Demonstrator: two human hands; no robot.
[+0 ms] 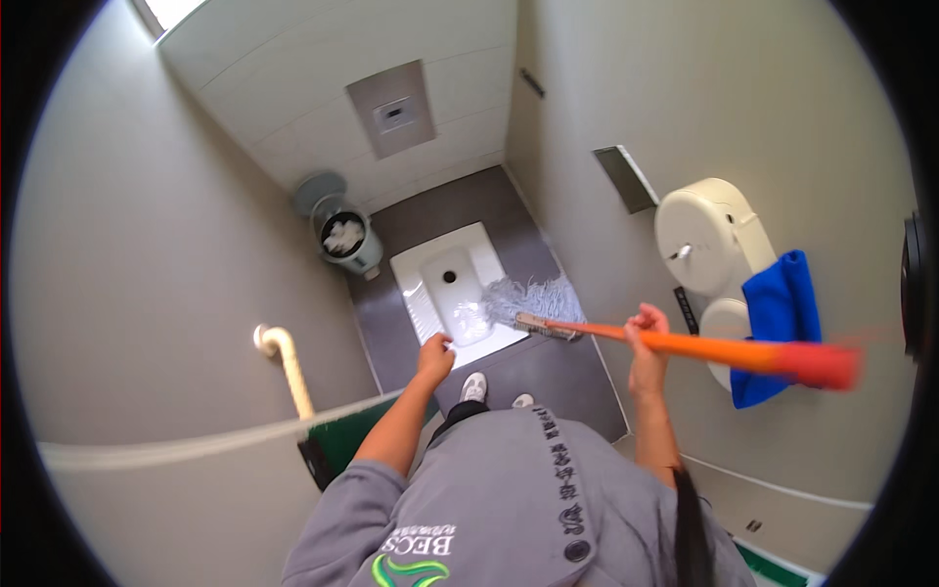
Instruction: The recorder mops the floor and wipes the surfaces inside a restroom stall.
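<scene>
My right hand [647, 352] is closed around the orange handle [704, 351] of a string mop, whose red end points to the right. The grey mop head [539, 301] rests on the floor and over the right edge of a white squat toilet [480, 246]. Held above the toilet's near left edge, my left hand [436, 358] has its fingers curled and touches nothing that I can see; whether it holds anything small is hidden. My shoes stand just before the toilet's near edge.
A lidded bin [359, 257] with crumpled paper stands at the back left. On the right wall are a toilet paper dispenser [697, 238], a blue cloth [781, 301] draped by it and a small shelf [627, 180]. A grab bar [293, 374] juts from the left wall. Partition walls stand close on both sides.
</scene>
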